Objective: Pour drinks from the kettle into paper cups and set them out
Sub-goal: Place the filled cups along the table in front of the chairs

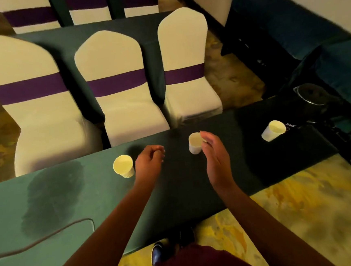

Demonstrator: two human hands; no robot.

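Currently on the desk (70, 205), itemised:

Item one: middle paper cup (195, 143), upright, at about 12 o'clock from me. My right hand (216, 161) stands edge-on just beside it at its 3 o'clock, fingers (205, 137) straight and pressed together, thumb toward the cup wall; whether skin touches paper I cannot tell. I judge the hand is steadying or nudging it into line.

Item two: left paper cup (123, 166), at 10 o'clock, upright. My left hand (150, 162) hangs just beside it at its 3 o'clock, fingers curled loosely shut on nothing, apart from the cup.

Item three: right paper cup (273, 130), at 2 o'clock, apparently tilted by the wide lens.

Item four: kettle (312, 96), far at 2 o'clock, dark, near the desk's end, out of easy reach.

Item five: damp-looking stain (53, 196) at 9 o'clock.

Spacing suggests one cup per chair (123, 107). Fill levels not discernible.
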